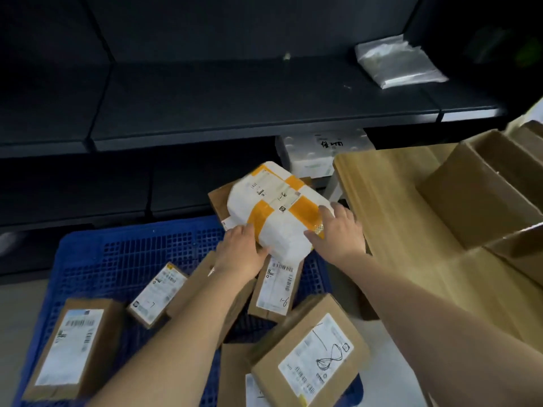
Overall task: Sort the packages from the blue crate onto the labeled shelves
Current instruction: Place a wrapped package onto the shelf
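The left hand point(241, 251) and the right hand point(338, 230) hold a white package point(276, 201) between their fingers. Under the fingers sits the blue crate point(132, 251) with brown boxes point(311, 356). Past the fingertips is a dark shelf point(235, 98).

Looks like a parcel sorting room or courier depot: dark shelves point(235, 113), a blue crate point(132, 251) holding cardboard parcels point(311, 356) with barcoded shipping labels, and open brown cartons point(484, 195) alongside.

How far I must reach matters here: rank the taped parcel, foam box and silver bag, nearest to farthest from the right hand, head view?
1. The taped parcel, held in the right hand.
2. The foam box, just beyond, under the shelf.
3. The silver bag, on the shelf, far right.
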The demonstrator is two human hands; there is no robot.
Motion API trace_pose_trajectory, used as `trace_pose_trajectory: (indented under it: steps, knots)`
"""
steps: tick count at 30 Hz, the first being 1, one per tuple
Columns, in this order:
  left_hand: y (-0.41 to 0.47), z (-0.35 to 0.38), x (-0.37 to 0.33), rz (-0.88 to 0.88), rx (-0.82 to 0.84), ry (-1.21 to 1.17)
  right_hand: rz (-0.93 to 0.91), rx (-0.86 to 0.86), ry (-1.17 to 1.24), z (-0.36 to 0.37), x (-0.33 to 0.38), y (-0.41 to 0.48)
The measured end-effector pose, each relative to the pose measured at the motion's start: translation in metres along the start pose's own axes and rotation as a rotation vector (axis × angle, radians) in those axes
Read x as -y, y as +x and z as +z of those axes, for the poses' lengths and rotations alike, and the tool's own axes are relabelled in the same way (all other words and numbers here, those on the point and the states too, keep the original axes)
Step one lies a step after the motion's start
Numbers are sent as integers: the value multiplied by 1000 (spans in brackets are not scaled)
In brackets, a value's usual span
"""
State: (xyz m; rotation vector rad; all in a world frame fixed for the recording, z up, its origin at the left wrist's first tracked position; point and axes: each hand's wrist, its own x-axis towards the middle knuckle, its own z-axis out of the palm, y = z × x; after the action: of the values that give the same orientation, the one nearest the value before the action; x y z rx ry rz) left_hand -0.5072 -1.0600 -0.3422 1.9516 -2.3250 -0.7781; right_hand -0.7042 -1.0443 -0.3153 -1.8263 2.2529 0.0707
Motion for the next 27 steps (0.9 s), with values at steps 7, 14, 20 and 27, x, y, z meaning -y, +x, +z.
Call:
trace_pose_trajectory:
  steps: [7,14,20,27]
  knots:
    - [40,42,-17,-295,96,-486,140,62,372,27,-26,60]
    - [48,50,-19,-433,50,-1019,236,48,657,49,-15,62]
    - [23,32,3,-389,-33,-1143,210,-27,754,45,11,32]
    - [-47,-18,39,-320,-204,-1261,97,-88,842,21,69,-23]
